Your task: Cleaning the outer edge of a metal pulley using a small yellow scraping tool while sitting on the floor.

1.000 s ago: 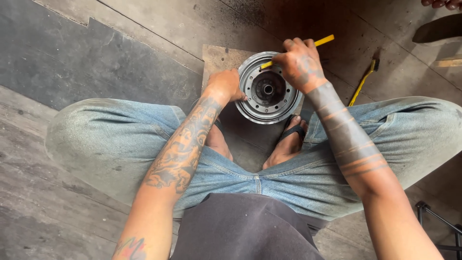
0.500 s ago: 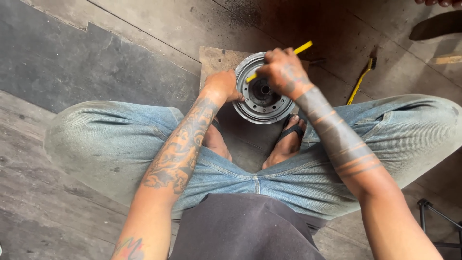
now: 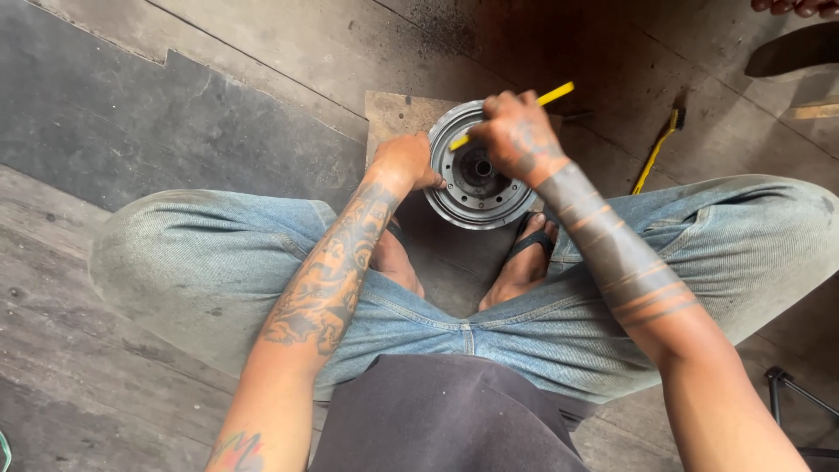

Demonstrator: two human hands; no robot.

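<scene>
**A:** What have the hands got?

**B:** I see my right hand clenched around a thin yellow tool. One end sticks out past the knuckles, up and away from me; the other end comes out on the thumb side and lies across the face of the round metal hub. The hub sits directly under that hand, flat on the floor, with its dark centre bore just beside my fingers.

**A:** And the left?

**B:** My left hand is pressed against the hub's rim on the side opposite the right hand. The fingers curl over the edge and grip it, as far as I can tell; the fingertips are partly hidden.

**A:** What is around them?

**B:** Just beyond the hub there is a flat brown board under its far edge. Nearer to me than both hands are my feet in dark sandals, and my knees in blue jeans spread to either side. Well off to the right of the right hand lies a yellow-handled brush on the wooden floor.
</scene>
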